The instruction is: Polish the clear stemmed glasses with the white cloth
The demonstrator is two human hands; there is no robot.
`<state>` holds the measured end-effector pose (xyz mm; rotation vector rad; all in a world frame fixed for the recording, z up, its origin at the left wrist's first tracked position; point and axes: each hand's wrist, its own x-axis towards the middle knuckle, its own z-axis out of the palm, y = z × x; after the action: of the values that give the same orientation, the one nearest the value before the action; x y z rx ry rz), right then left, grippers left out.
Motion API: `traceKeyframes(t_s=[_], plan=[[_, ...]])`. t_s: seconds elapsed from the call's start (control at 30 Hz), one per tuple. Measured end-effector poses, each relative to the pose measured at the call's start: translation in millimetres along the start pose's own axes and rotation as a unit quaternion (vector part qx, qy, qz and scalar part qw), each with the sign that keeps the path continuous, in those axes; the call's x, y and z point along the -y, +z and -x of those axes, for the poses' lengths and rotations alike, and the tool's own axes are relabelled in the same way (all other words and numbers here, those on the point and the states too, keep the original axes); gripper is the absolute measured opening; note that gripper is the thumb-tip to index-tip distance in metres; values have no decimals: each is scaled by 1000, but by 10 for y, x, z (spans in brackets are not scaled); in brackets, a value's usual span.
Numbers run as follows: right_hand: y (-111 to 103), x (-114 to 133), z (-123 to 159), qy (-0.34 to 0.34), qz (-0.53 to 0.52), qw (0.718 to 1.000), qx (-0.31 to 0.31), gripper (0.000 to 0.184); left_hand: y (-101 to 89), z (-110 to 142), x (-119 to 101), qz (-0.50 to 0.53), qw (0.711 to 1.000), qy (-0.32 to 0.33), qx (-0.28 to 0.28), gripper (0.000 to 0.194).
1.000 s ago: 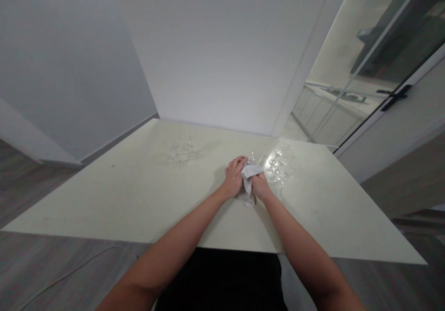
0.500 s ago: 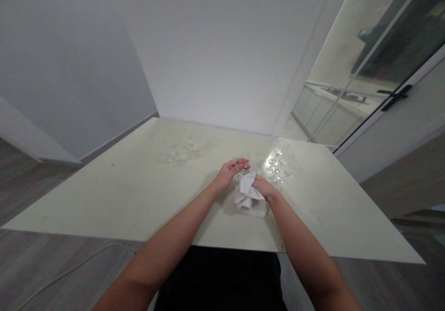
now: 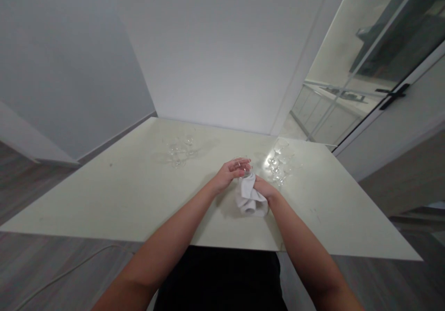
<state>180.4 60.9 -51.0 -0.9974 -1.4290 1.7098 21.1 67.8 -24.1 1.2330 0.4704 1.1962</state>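
Pale cream table [image 3: 104, 195] under two hands working a small clear glass [image 3: 243, 166].
Left hand [image 3: 227, 175] is cupping the glass, barely shifted since earlier; right hand [image 3: 263, 189] is gripping the bunched white cloth [image 3: 248, 197], now hanging lower beneath the glass.

A single camera sits on the person's head, looking forward and down across the pale bench [image 3: 104, 195] toward the white wall [image 3: 222, 47]. Both forearms rise from the lower edge to mid-frame. A glass door [image 3: 365, 70] fills the upper right.
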Motion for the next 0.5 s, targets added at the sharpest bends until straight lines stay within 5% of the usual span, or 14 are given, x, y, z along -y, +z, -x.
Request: traceKeyframes(t_s=[0.1,0.27,0.37,0.5], plan=[[-60,-8,40,19,-13,1000,14,43,-5,9,20,-4,1000,14,19,61],[-31,66,-76,-106,110,988,2,27,-19,-29,103,-193,970,84,-123,53],[-65,52,-166,-204,262,941,-62,21,0,-36,103,-271,943,99,-168,55],[-130,-14,-214,-237,380,881,-151,22,33,-49,108,-283,932,107,-199,55]])
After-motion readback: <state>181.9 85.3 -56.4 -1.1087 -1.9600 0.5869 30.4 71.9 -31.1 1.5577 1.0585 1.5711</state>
